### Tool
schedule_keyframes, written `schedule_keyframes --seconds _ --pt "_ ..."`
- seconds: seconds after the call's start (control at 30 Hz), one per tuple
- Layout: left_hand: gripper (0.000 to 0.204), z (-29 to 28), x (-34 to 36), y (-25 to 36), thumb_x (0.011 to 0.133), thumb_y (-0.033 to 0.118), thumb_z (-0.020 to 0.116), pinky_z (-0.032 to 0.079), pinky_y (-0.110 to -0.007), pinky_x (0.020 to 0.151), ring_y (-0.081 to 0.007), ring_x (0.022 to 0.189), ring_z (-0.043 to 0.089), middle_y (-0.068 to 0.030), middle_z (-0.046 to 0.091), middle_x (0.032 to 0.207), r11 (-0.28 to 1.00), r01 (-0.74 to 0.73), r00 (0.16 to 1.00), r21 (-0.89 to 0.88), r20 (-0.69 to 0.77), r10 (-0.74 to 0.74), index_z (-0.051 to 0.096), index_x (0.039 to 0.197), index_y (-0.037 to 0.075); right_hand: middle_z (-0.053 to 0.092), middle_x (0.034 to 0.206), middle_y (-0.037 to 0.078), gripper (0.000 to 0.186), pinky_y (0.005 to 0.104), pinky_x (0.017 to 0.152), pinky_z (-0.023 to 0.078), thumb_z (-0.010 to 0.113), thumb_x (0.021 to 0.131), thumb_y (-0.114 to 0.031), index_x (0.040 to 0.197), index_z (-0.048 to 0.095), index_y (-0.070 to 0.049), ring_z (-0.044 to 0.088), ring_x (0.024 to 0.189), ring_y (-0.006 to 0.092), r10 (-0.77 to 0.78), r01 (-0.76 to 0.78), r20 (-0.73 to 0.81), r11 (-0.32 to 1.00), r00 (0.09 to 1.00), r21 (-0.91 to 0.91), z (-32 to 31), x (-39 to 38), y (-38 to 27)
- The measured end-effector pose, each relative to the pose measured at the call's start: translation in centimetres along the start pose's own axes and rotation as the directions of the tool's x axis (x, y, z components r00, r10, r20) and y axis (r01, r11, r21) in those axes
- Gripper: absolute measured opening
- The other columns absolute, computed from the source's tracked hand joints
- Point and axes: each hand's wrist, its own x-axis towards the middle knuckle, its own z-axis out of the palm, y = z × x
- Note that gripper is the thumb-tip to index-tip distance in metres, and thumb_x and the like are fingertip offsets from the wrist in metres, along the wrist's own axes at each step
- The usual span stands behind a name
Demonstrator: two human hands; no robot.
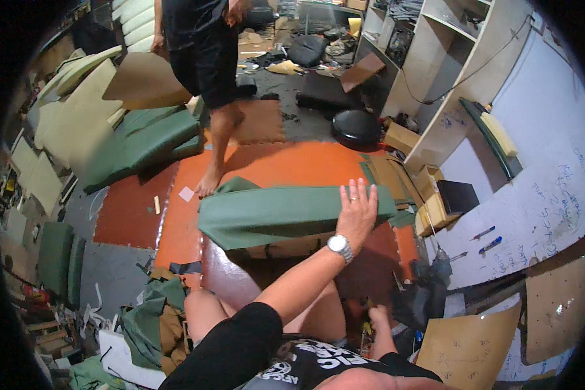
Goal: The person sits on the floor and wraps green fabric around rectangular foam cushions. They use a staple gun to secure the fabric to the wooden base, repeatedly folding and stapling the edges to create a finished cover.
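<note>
A long green upholstered cushion piece (273, 211) lies across in front of me, its loose cover hanging in folds on the near side. My left hand (357, 214), with a watch at the wrist and a ring, rests flat on its right part, fingers stretched out. Beneath the cover's near edge shows a strip of brown board, partly in shadow. Low at my right side, my right hand (378, 317) is closed beside a small yellow-and-dark object (366, 325). What the fingers hold there is too small and dark to make out.
Orange and dark red mats (292, 166) cover the floor. A barefoot person (208, 58) stands ahead on the left, beside green padded pieces (153, 140). To the right are a drill (439, 265), a white board (526, 221) with pens and cardboard. Green scraps (146, 318) lie at left.
</note>
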Motion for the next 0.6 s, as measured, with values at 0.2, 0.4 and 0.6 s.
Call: schedule_keyframes --seconds 0.2,0.4,0.6 --pt "0.097 -1.9 -1.4 0.4 0.08 0.044 0.086 0.031 -0.063 0.124 -0.0456 0.151 0.043 -0.0281 0.045 0.162 0.999 -0.025 0.999 -0.042 0.027 0.026 0.045 0.158 0.005 0.073 0.114 0.007 0.037 0.0423 0.081 0.053 0.06 0.107 -0.038 0.118 0.073 -0.005 0.066 0.099 0.0192 -0.308 0.356 -0.181 0.761 0.934 0.542 -13.4 1.8 -16.9" --pt "0.081 -9.2 -5.4 -12.8 0.086 0.058 0.079 0.036 -0.053 0.123 -0.0341 0.149 0.048 -0.0132 0.054 0.159 0.864 -0.059 0.98 -0.5 0.136 0.146 0.059 0.151 0.013 0.052 0.155 0.016 0.078 0.0401 0.115 0.041 0.063 0.106 -0.049 0.16 0.035 0.0 0.053 0.138 0.0339 -0.484 0.385 -0.11 0.517 0.868 0.764 -10.0 -3.7 -34.4" --pt "0.099 -14.6 -15.2 -28.5 0.079 0.067 0.081 0.029 -0.06 0.123 -0.0359 0.147 0.047 -0.0164 0.054 0.156 0.955 0.244 0.962 -0.167 0.168 -0.216 0.053 0.153 0.008 0.034 0.165 0.027 0.106 0.0472 0.123 0.033 0.074 0.097 -0.055 0.165 0.017 0.002 0.037 0.151 0.0373 -0.425 0.573 -0.392 0.504 0.816 0.647 -3.9 -8.6 -43.2"
